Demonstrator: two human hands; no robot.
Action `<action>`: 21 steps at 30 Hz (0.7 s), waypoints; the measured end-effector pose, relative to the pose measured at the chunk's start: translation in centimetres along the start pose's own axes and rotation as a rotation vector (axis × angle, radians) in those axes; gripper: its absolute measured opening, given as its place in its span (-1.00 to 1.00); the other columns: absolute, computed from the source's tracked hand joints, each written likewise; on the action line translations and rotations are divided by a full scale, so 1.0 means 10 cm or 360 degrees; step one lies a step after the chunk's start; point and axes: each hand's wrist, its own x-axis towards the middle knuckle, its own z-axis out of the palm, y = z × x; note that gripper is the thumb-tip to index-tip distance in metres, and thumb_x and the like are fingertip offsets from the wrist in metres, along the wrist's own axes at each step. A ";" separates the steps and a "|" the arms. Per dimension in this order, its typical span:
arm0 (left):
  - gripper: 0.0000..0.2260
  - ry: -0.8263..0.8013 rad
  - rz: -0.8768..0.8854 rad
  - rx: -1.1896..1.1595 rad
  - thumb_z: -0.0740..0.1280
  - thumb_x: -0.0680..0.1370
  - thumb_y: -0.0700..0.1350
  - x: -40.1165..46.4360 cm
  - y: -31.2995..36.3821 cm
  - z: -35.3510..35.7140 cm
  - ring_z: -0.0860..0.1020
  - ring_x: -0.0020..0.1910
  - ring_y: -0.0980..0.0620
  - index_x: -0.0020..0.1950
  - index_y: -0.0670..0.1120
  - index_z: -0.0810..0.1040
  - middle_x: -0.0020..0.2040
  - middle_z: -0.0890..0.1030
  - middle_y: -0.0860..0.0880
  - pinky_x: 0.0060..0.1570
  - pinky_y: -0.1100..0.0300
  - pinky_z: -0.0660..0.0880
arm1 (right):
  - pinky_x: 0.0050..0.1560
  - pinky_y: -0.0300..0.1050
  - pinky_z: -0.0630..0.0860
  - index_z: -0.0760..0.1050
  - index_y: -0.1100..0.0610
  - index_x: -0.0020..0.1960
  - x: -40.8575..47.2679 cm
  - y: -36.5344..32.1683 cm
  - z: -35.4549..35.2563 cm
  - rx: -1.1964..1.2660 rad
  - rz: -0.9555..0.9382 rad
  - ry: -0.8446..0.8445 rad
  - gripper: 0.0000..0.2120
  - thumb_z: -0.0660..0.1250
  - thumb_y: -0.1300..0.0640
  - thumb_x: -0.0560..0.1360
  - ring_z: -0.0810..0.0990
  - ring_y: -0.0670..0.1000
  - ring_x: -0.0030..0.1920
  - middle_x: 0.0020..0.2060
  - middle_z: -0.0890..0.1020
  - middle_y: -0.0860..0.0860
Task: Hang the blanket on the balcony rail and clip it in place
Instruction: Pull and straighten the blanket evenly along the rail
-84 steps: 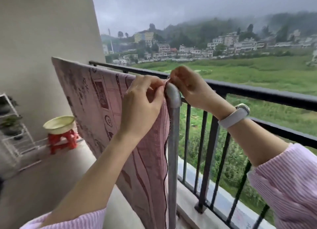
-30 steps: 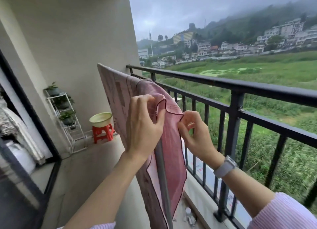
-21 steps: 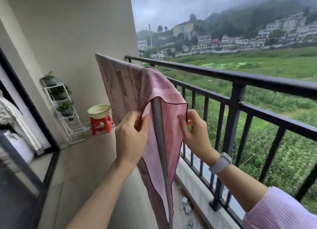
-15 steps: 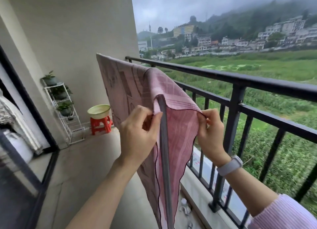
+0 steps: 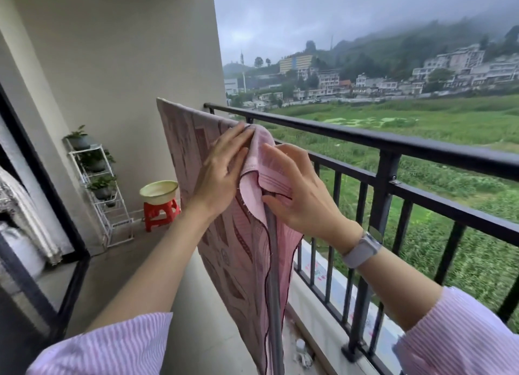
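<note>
Blanket (image 5: 238,251): my left hand (image 5: 222,175) and right hand (image 5: 297,195), pinching its edges a moment ago, now press flat, fingers spread; clipping remains.

— Where does the view sit?

— One head view only, worn by the person, looking forward and down along both forearms, so no second view shares anything. It is wide-angle: straight lines bend at the edges.

— How near?

— Close. The left hand (image 5: 222,172) and right hand (image 5: 297,189) fill the middle, at arm's reach, flat on the pink blanket (image 5: 238,248).

— Which way does it face?

— Along the balcony. Right of the right hand runs the black balcony rail (image 5: 421,147), with fields and hillside buildings beyond. Left of the left hand, farther off, stand a white plant rack (image 5: 98,189) and a red stool (image 5: 160,211).
</note>
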 end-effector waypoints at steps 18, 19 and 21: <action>-0.64 -0.0099 0.0378 -0.0101 0.19 0.48 -0.02 0.18 -0.28 -0.08 0.42 0.22 -0.06 0.26 0.01 0.47 0.19 0.47 -0.07 0.28 0.08 0.34 | -0.07 -0.38 0.37 0.42 0.07 0.18 0.02 -0.46 -0.09 0.0119 0.0478 0.0466 -0.70 0.16 0.10 0.46 0.51 -0.04 -0.02 -0.03 0.54 0.05; -0.64 -0.0111 0.0372 -0.0098 0.18 0.47 0.00 0.18 -0.28 -0.09 0.41 0.22 -0.06 0.25 0.01 0.48 0.19 0.47 -0.08 0.28 0.12 0.31 | 0.04 -0.35 0.36 0.37 0.08 0.24 -0.06 -0.47 -0.09 0.0020 0.0471 0.0413 -0.63 0.16 0.13 0.43 0.48 -0.05 0.06 0.04 0.50 0.05; -0.63 -0.0136 0.0378 -0.0072 0.16 0.47 0.03 0.18 -0.29 -0.12 0.40 0.22 -0.05 0.25 0.03 0.48 0.19 0.47 -0.07 0.26 0.18 0.26 | 0.26 -0.20 0.28 0.18 0.02 0.37 -0.23 -0.45 -0.08 -0.0321 0.0505 0.0157 -0.45 0.22 0.04 0.41 0.36 -0.02 0.23 0.21 0.37 0.03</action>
